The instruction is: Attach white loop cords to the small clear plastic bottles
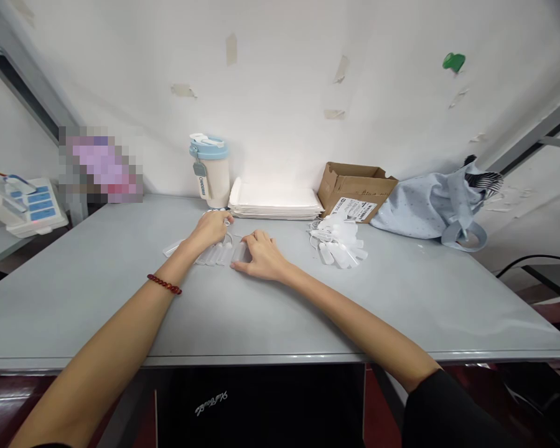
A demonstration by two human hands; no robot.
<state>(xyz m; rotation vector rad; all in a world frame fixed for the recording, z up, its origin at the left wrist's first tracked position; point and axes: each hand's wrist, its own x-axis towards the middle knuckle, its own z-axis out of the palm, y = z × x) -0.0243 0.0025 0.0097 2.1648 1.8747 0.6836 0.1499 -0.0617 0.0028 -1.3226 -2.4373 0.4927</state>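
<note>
- My right hand has thumb and fingers spread by the clear strips.
- My left hand is at their far side; I can't tell if it pinches.
- The strips lie nearer the table's back edge.

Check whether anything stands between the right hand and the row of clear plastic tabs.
Nothing visible does: the right hand is at the right end of the row of clear plastic tabs. The other bunch of tabs lies farther right, out of the way.
</note>
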